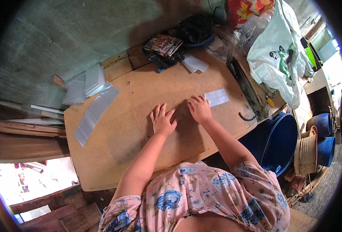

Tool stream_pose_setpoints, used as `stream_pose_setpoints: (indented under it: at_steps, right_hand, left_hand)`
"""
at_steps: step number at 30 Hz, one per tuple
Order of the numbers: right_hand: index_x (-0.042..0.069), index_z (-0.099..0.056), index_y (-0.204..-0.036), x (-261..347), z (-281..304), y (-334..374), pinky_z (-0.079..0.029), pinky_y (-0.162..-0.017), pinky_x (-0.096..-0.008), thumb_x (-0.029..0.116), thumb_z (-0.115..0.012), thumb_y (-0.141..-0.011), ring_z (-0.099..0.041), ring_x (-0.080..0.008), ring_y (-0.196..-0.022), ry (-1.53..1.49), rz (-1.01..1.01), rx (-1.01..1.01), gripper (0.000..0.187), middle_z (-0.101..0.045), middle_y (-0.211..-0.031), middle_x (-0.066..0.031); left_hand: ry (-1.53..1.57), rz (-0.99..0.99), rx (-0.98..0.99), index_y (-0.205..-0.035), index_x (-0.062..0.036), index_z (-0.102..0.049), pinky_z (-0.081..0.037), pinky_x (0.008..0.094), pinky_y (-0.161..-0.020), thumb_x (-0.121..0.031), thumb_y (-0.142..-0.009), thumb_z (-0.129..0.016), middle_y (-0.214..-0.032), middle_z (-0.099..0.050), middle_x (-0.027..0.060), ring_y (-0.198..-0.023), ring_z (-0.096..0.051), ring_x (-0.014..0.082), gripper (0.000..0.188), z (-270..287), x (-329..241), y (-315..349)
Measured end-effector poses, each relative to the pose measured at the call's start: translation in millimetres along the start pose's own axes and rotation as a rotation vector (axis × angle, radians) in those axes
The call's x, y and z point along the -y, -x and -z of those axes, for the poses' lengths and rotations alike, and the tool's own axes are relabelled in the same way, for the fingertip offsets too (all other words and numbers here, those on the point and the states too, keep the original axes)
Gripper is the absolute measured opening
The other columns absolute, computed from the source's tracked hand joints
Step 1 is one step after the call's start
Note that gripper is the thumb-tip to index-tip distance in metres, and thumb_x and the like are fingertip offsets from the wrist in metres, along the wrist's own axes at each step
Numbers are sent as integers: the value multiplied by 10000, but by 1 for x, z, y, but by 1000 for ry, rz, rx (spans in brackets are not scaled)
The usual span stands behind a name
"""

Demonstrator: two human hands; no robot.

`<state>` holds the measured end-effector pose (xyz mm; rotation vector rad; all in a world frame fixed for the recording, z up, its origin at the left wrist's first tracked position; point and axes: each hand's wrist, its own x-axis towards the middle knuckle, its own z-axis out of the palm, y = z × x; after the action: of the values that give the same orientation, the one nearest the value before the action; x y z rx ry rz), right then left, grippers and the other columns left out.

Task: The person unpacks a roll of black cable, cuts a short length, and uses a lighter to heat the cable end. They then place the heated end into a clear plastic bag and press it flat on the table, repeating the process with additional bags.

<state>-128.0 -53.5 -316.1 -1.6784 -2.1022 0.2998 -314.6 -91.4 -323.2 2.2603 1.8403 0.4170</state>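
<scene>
On the brown fibreboard table [140,127], your right hand [199,109] rests open just beside the small clear plastic sleeve [216,97]; your left hand [162,120] lies flat, empty. Sleeve looks light, limp, slippery: pinch an edge.

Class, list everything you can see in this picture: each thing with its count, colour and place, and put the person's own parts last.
Flat wooden board table: one, tan, centre.
Small clear plastic bag: one, whitish, beside the right fingertips.
Long clear plastic strip: one, board's left edge.
Stack of clear plastic bags: one, far left corner.
Printed red snack packet: one, far edge.
Crumpled black plastic bag: one, behind the packet.
Large white plastic bag: one, right.
Round blue plastic tubs: at least two, lower right.
Left hand: flat on board, empty.
Right hand: flat on board.
</scene>
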Motion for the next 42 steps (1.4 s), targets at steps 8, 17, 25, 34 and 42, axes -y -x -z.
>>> stream_pose_setpoints:
  at_steps: [8, 17, 25, 34, 42]
  right_hand:
    - [165, -607, -955, 1, -14, -55, -303, -916, -452, 261, -624, -731, -386, -280, -1128, 89, -84, 136, 245, -478, -1182, -2]
    - [73, -561, -887, -21, -11, -57, -430, -645, -291, 97, -623, -720, -561, -164, -727, -460, -286, 88, 179, -579, -762, -52]
    - [54, -552, -957, -39, 67, 82, -470, -651, -340, 164, -686, -640, -612, -243, -728, -340, -283, 569, 361, -629, -762, -98]
    - [73, -560, -999, -28, 67, 115, -468, -671, -374, 197, -694, -669, -570, -308, -778, -104, -127, -100, 377, -552, -971, -140]
    - [34, -581, -880, -114, 89, 144, -457, -642, -308, 191, -644, -741, -573, -231, -731, -249, -850, -534, 218, -574, -815, -104]
  left_hand:
    - [8, 9, -27, -1052, -197, -585, -169, 509, -997, -336, -702, -630, -1292, -370, 88, -1234, -270, 279, 379, 4, -4, 1]
    - [-7, -12, -60, -1071, -204, -584, -179, 495, -996, -351, -717, -613, -1281, -379, 86, -1232, -270, 277, 384, -1, -1, 2]
    - [17, -11, -48, -1106, -222, -564, -157, 473, -1007, -359, -743, -572, -1302, -356, 72, -1243, -244, 261, 388, -2, 0, 2]
    - [-25, -16, -81, -1097, -223, -570, -178, 473, -989, -354, -727, -585, -1291, -380, 74, -1224, -280, 273, 392, -4, -2, 0]
    - [-66, -28, -63, -1124, -246, -547, -182, 485, -983, -381, -731, -576, -1314, -360, 55, -1237, -271, 261, 417, -8, -1, 1]
